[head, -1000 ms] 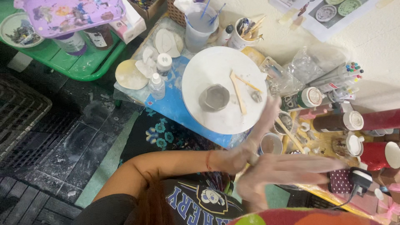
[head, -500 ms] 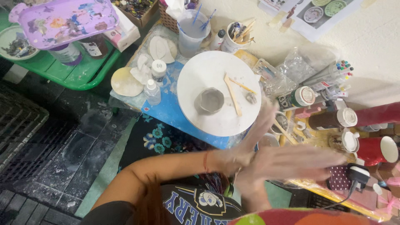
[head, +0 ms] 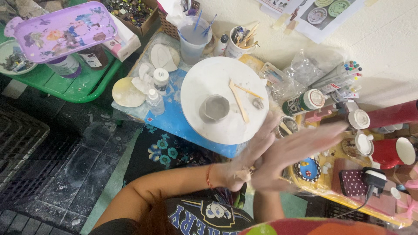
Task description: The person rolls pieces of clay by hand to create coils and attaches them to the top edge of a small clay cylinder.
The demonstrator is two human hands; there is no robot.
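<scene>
Both hands meet palm to palm just below the round white turntable (head: 224,98): the left hand (head: 248,159) lies underneath with its fingers stretched up toward the disc's lower right rim, and the right hand (head: 291,154) lies crossed over it, fingers flat and pointing right toward the jars. They are pressed together and blurred, and a small pale lump shows at the heel of the palms — whether it is clay held between them cannot be told. On the turntable sits a small grey clay pinch pot (head: 214,108), upright, a little left of centre, well apart from the hands. Beside it to the right lie two wooden sticks (head: 239,101) that cross near their upper ends, and a small grey clay lump (head: 258,103) rests near the disc's right edge. The turntable stands on a blue board (head: 172,122) together with a small white-capped bottle (head: 155,101) and a pale round disc (head: 128,92). Behind it stand a plastic cup of cloudy water (head: 193,39) with brushes and a white cup of tools (head: 239,41). To the right — past the fingertips — stand a green paint jar (head: 305,102) and red bottles (head: 392,114). A purple paint-stained tray (head: 63,30) sits at the upper left.
</scene>
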